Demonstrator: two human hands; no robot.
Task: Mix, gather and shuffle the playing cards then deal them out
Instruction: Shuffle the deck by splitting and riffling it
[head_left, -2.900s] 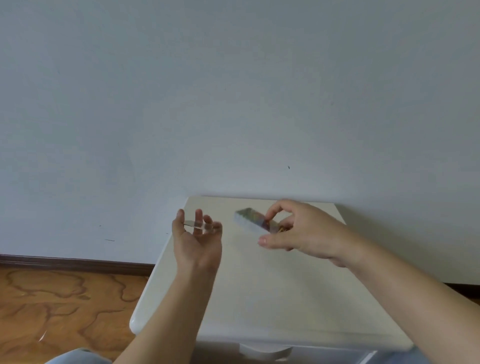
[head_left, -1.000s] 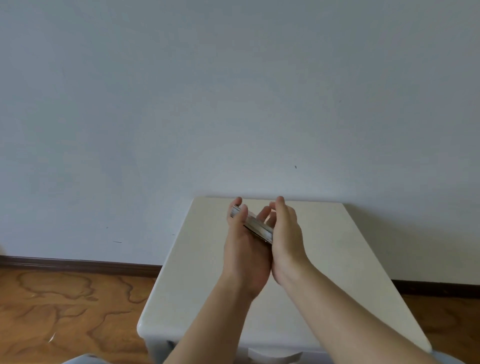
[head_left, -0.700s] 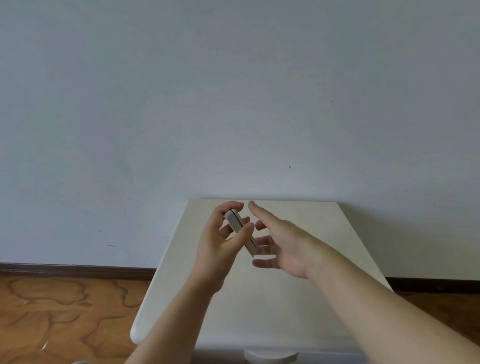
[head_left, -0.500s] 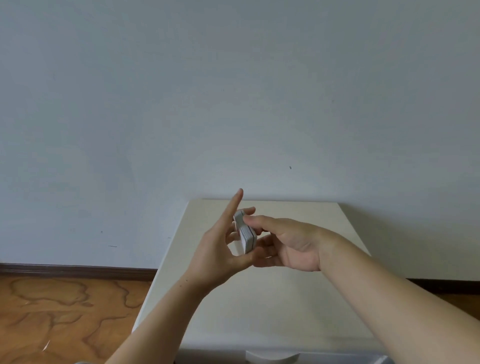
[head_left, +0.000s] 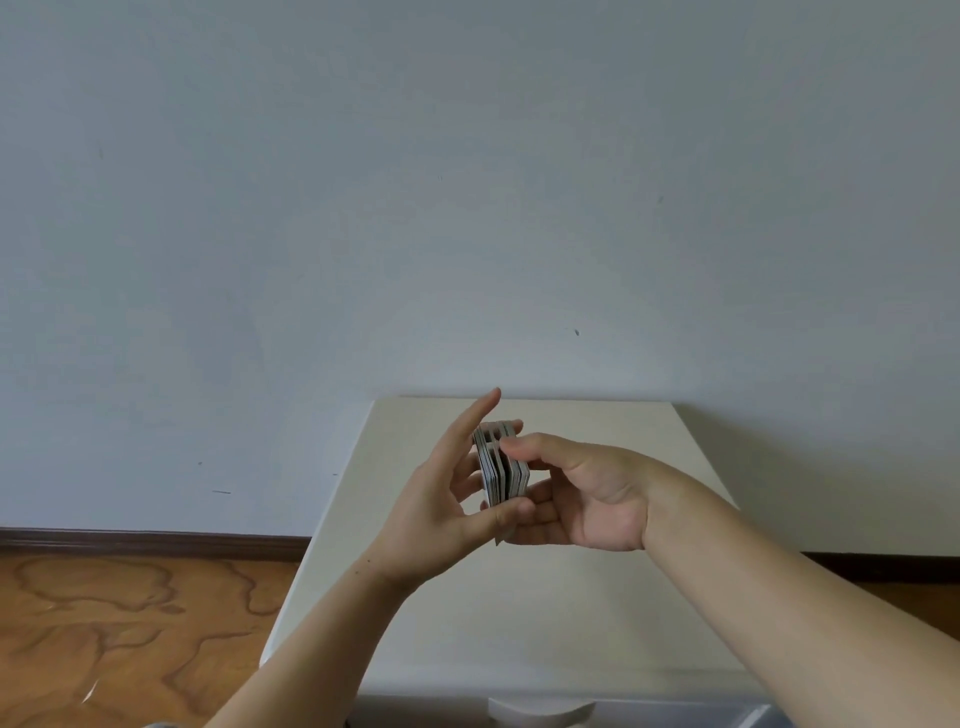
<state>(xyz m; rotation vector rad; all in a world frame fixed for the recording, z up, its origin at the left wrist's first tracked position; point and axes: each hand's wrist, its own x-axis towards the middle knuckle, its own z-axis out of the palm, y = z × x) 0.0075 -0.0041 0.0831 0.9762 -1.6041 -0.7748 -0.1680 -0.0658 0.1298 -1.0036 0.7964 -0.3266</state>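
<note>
Deck (head_left: 503, 470): playing cards stood on edge, held in the air above the far half of the tabletop, clear of the surface; edges face the camera, faces unreadable. Packets slightly stepped at the top, one block sitting higher and further left than the rest.

Left hand (head_left: 441, 512): raised from the near left, palm turned toward the cards. Thumb (head_left: 506, 514) pressed under the lower near edge of the deck; index finger straight, pointing up and away past the top left of the cards; remaining fingers curled behind the left face. Clamped on the deck.

Right hand (head_left: 587, 493): reaching in from the right, palm up and turned toward the camera. Thumb on top, its tip touching the upper edge of the deck; fingers (head_left: 540, 519) wrapped below and against the right side. Closed on the cards too.

Contact: both hands touching the deck at once, left thumb tip just beside the right fingers.

Table (head_left: 519, 623): cream top, bare, far edge against the wall; a rounded pull visible at the middle of the near edge.

Wall (head_left: 467, 208): pale grey-blue, a few small marks.

Floor (head_left: 104, 623): wood grain, left of the table, dark baseboard along the wall.
</note>
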